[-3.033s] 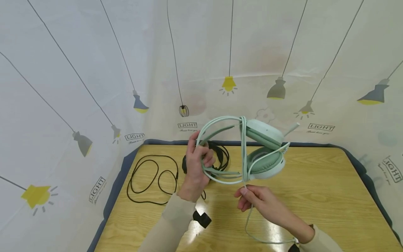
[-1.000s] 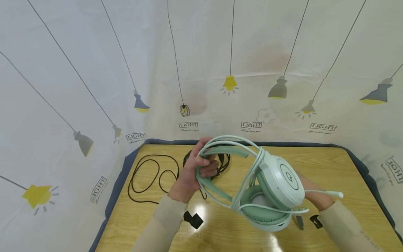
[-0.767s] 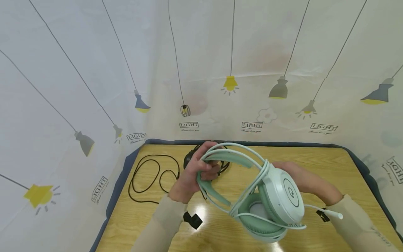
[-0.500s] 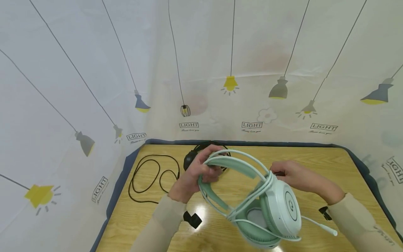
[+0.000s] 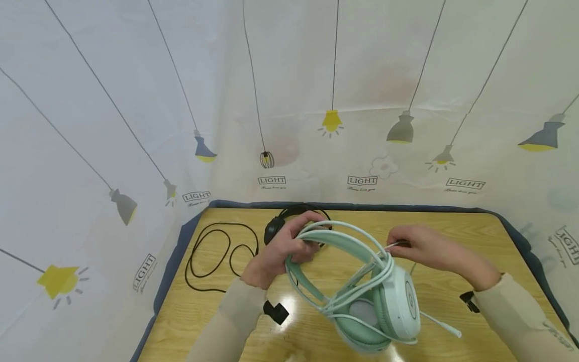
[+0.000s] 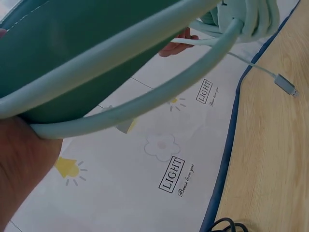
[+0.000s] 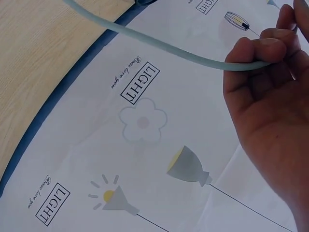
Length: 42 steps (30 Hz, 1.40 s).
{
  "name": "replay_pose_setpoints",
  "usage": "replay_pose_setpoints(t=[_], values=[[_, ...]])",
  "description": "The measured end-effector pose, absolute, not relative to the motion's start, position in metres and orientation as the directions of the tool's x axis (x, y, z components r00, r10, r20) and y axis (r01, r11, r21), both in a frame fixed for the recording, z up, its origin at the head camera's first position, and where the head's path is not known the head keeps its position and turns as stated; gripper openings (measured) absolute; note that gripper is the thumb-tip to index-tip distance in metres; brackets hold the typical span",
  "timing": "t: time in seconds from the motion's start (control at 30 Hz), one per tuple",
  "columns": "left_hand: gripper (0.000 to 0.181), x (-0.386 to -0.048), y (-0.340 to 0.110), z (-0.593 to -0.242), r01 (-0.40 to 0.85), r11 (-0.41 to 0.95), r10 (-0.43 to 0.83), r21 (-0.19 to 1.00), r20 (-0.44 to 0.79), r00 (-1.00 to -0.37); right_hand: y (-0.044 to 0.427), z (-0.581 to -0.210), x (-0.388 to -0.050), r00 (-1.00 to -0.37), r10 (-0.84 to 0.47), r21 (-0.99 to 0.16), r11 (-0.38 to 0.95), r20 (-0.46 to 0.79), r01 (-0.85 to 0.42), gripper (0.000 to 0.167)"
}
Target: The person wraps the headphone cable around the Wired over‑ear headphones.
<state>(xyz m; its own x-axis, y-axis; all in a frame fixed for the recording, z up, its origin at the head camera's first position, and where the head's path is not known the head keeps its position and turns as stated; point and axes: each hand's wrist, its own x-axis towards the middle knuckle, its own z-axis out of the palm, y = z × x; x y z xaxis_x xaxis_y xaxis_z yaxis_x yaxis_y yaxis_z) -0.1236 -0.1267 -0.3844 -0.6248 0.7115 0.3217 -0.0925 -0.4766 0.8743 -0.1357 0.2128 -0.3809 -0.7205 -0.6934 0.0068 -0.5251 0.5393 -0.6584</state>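
A mint-green headset [image 5: 400, 301] is held up over the table, its cable [image 5: 384, 269] wound several times around the band near the ear cups. My left hand [image 5: 282, 249] grips the top of the headband, at the headset's left end. Just above the ear cups, my right hand [image 5: 425, 246] pinches the cable. In the right wrist view the cable [image 7: 169, 48] runs into the curled fingers of the right hand [image 7: 275, 92]. The cable's USB plug [image 6: 286, 84] hangs free in the left wrist view. A microphone boom [image 5: 441, 324] sticks out at the lower right.
Behind my left hand lies a black headset [image 5: 273, 229] on the wooden table [image 5: 475, 241]. A loosely looped black cable [image 5: 205, 289] lies at the left. A cloth printed with lamps [image 5: 289, 75] stands around the table's back and sides.
My right hand has come out from behind the ear cups, up to the cable above them. The headset has turned and its ear cups have swung lower and leftward since a second ago. The left hand keeps its grip.
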Motion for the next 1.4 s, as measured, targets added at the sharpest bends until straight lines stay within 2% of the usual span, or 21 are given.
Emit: replay_pose_setpoints(t=[0.23, 0.53, 0.67, 0.97, 1.4], values=[[0.056, -0.125, -0.123, -0.39, -0.067, -0.375, 0.727, 0.925, 0.248, -0.64, 0.212, -0.377, -0.131, -0.708, -0.707, -0.651, 0.542, -0.009, -0.532, 0.011], [0.052, -0.127, -0.123, -0.392, -0.019, -0.293, 0.711, 0.956, 0.204, -0.673, 0.209, -0.37, -0.125, -0.675, -0.736, -0.676, 0.473, 0.049, -0.565, 0.014], [0.05, -0.129, -0.123, -0.394, 0.011, -0.257, 0.692, 0.966, 0.192, -0.696, 0.208, -0.368, -0.122, -0.696, -0.716, -0.692, 0.474, 0.058, -0.545, 0.015], [0.046, -0.128, -0.121, -0.395, 0.055, -0.174, 0.663, 0.983, 0.159, -0.732, 0.211, -0.364, -0.12, -0.796, -0.605, -0.705, 0.558, 0.015, -0.437, 0.017], [0.053, -0.125, -0.116, -0.395, 0.149, -0.01, 0.559, 0.989, 0.129, -0.819, 0.213, -0.36, -0.12, -0.802, -0.597, -0.703, 0.578, -0.018, -0.414, 0.018]])
